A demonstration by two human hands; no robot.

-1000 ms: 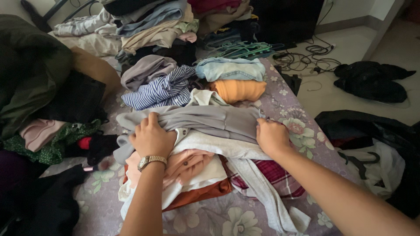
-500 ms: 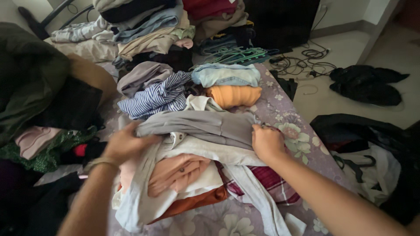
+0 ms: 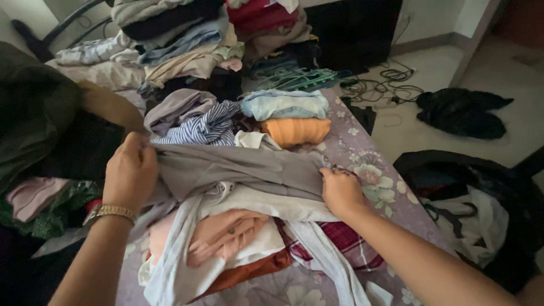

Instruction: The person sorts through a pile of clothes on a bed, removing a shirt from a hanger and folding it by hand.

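Observation:
A grey garment (image 3: 238, 170) lies stretched across the top of a loose heap of clothes on a bed. My left hand (image 3: 129, 173), with a gold watch on the wrist, grips its left end, lifted off the heap. Its right end is pinched by my right hand (image 3: 340, 190), low against the bed. Under the grey garment lie a light grey top (image 3: 266, 203), a peach shirt (image 3: 226, 229), a rust-orange piece (image 3: 249, 266) and a dark red plaid cloth (image 3: 334, 249).
The bedsheet (image 3: 368, 164) is mauve with flowers. Behind the heap sit folded pieces: striped (image 3: 198, 129), orange (image 3: 296, 130), pale blue denim (image 3: 283, 105). More clothes are piled at the back. Dark bags (image 3: 470, 187) and cables (image 3: 385, 85) lie on the floor to the right.
My left hand has moved left and up, pulling the grey garment's left end out so the cloth is spread wider. My right hand has kept its hold on the right end.

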